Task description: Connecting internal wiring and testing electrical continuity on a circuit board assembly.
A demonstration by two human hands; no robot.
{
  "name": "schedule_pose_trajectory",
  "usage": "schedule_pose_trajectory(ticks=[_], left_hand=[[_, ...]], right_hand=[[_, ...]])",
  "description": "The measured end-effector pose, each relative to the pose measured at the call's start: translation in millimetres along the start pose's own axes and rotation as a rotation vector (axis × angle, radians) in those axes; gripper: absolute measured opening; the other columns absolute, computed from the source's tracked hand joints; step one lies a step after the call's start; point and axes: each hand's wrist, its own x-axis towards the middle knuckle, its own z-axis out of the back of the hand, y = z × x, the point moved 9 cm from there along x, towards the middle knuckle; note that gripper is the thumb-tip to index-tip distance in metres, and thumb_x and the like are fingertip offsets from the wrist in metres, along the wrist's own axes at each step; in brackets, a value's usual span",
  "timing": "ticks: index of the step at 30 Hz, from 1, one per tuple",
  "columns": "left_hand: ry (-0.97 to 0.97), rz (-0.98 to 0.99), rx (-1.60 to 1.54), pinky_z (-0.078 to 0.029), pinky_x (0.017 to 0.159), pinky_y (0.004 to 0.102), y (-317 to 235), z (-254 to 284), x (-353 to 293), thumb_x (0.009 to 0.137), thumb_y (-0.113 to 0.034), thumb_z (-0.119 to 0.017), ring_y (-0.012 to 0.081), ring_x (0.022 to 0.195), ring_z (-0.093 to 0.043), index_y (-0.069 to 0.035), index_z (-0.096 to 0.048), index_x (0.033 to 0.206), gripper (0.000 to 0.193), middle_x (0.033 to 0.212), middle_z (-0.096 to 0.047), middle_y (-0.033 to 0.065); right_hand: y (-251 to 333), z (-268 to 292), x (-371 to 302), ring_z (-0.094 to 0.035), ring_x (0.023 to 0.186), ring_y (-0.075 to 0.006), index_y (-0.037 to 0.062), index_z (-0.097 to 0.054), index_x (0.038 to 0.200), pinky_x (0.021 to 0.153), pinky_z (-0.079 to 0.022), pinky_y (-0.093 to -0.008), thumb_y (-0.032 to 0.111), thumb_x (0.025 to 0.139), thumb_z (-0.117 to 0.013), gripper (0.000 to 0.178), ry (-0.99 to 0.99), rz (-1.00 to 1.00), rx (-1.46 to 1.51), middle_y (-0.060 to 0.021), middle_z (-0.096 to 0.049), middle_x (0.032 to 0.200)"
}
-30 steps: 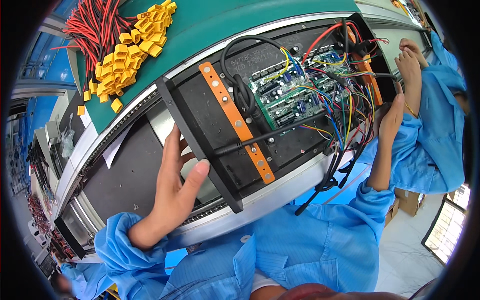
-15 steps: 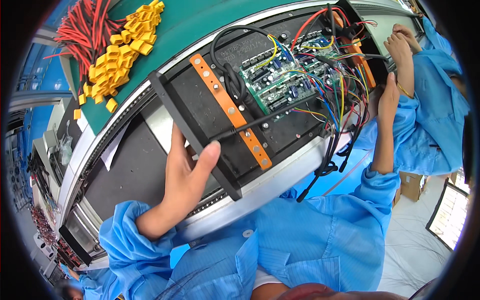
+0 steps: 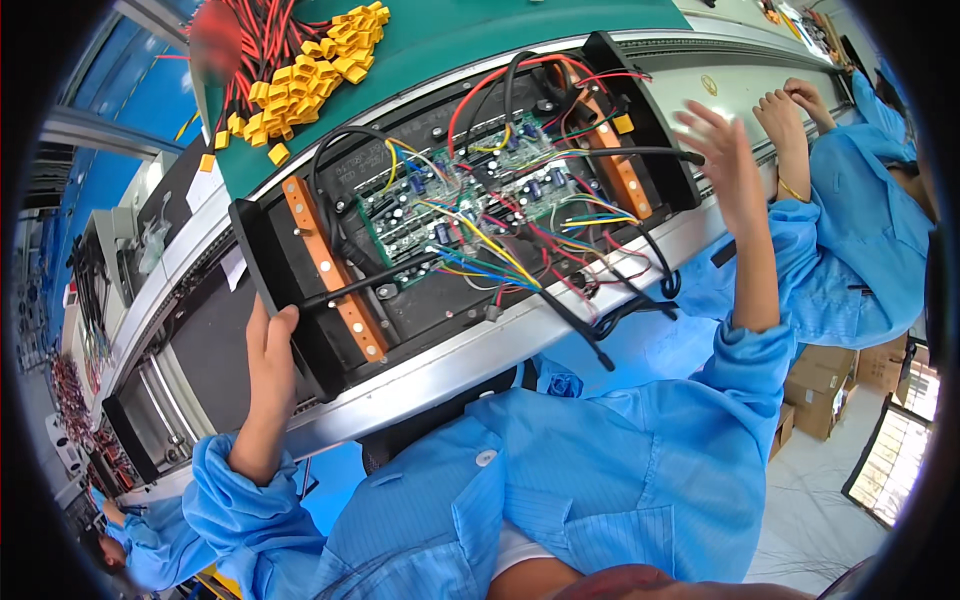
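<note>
In front of me on the line lies a long black metal chassis (image 3: 430,330), set at a slant. Bolted inside are a green circuit board (image 3: 400,215), an orange strip (image 3: 345,300) on the left and a second orange strip (image 3: 622,170) on the right. Loose coloured wires (image 3: 500,250) and black cables spread over the board, some hanging past the near edge. My left hand (image 3: 268,370) grips the chassis's left end plate, next to a black cable end. Beyond the right end plate, my right hand (image 3: 725,160) is raised with fingers spread, holding nothing.
A heap of red and black leads with yellow connectors (image 3: 300,95) lies on the green mat (image 3: 440,35) at the far left. At right, a co-worker's hands (image 3: 785,115) rest by the line's metal rail. Cardboard boxes (image 3: 820,380) stand on the floor at right.
The chassis has shifted left in the view, its right end plate now fully visible. My right hand has come off its right end and opened. My left hand stays at the left end plate.
</note>
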Motion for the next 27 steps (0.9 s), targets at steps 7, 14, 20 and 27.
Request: schedule_pose_trajectory(ticks=[7, 14, 20, 27], left_hand=[[-0.119, 0.02, -0.133, -0.037, 0.077, 0.0239, 12, 12, -2, 0.082, -0.015, -0.04, 0.0156, 0.082, -0.048, 0.001, -0.048, 0.117, 0.039, 0.098, -0.057, 0.0116], [-0.122, -0.06, -0.194, -0.038, 0.069, 0.0218, -3, 6, -6, 0.081, -0.028, -0.046, 0.0133, 0.073, -0.048, -0.001, -0.051, 0.1, 0.033, 0.086, -0.053, 0.007], [-0.143, -0.143, -0.3, -0.039, 0.066, 0.0215, -61, 11, -58, 0.081, -0.026, -0.048, 0.0137, 0.072, -0.048, -0.003, -0.054, 0.103, 0.032, 0.088, -0.056, 0.0088], [-0.143, -0.556, -0.264, -0.044, 0.073, 0.0258, -185, 86, -107, 0.084, -0.028, -0.052, 0.0192, 0.083, -0.054, 0.002, -0.054, 0.107, 0.038, 0.095, -0.057, 0.0127]], right_hand=[[-45, -70, -17, -0.057, 0.093, -0.0184, -0.0001, -0.05, 0.118, 0.08, -0.043, -0.0255, 0.036, 0.088, -0.045, 0.047, 0.254, -0.534, 0.392, -0.0134, -0.057, 0.111], [-45, -52, -21, -0.055, 0.096, -0.0204, -0.0002, -0.053, 0.116, 0.083, -0.04, -0.0258, 0.028, 0.084, -0.054, 0.043, 0.047, -0.422, 0.368, -0.0117, -0.059, 0.107], [12, 5, -27, -0.058, 0.089, -0.0149, 0.0001, -0.058, 0.108, 0.078, -0.044, -0.0245, 0.019, 0.084, -0.055, 0.031, 0.142, -0.164, 0.488, -0.0076, -0.061, 0.102], [144, 85, -46, -0.056, 0.101, -0.0213, -0.0008, -0.053, 0.116, 0.088, -0.043, -0.0292, 0.021, 0.086, -0.053, 0.037, -0.161, 0.066, 0.591, -0.011, -0.058, 0.112]])
